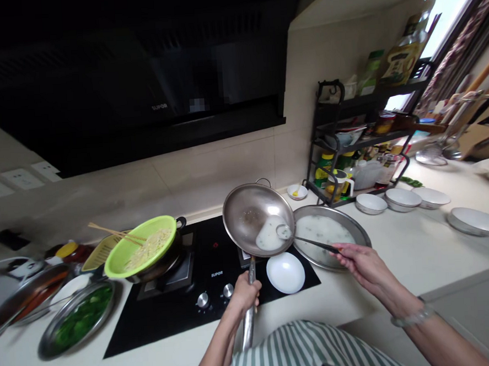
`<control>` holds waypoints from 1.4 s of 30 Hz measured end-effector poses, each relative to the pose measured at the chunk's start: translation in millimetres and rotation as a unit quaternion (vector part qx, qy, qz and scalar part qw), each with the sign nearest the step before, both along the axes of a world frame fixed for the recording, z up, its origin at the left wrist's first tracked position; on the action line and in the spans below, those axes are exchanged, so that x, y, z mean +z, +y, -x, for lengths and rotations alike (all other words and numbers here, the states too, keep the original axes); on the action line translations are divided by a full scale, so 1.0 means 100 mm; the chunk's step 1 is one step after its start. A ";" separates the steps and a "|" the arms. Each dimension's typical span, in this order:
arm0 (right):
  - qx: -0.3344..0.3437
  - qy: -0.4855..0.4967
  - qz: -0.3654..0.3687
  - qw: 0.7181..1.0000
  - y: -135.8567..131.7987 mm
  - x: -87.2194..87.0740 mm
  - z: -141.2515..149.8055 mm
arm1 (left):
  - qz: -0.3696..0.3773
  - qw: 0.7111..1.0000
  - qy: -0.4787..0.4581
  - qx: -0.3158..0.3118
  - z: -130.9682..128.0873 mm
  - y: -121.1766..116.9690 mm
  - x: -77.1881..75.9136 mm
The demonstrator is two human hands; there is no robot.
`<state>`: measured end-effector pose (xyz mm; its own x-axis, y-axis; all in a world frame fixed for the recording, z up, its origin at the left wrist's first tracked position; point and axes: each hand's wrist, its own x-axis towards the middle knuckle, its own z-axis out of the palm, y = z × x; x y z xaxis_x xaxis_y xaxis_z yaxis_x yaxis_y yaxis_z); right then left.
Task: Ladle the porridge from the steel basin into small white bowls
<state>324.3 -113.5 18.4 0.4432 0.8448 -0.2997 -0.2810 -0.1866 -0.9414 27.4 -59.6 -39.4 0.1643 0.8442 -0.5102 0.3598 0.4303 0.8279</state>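
My left hand (246,293) is wrapped round the long metal handle of a wok (242,216), which tilts to the right over the stove. A pool of milky white soup (268,235) with green bits lies in the wok's lower right side. Between the fingers of my right hand (359,261) is the dark handle of a ladle (314,243), its bowl dipping into that soup. Right beside the wok stands a wide metal basin (361,234) holding more of the white soup. A white bowl (286,273) sits just below the wok's rim, on the stove's right part.
Left on the black stove (173,314), a green colander (116,257) of noodles with chopsticks rests on a pot. Metal dishes of greens (85,320) and red food stand further left. Several white bowls (403,198) line the right counter, before a black spice rack (318,140).
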 end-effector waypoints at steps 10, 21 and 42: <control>-0.108 -0.108 0.006 0.988 -0.18 -0.22 -0.52 | 0.017 1.000 -0.004 0.007 0.00 0.00 0.01; -0.016 -0.631 -0.174 0.756 -0.43 -0.57 -0.64 | 0.011 1.000 -0.001 0.003 0.00 0.00 0.01; 0.097 -0.506 -0.180 0.838 0.33 -0.39 0.10 | 0.010 1.000 -0.004 0.007 0.00 0.00 0.02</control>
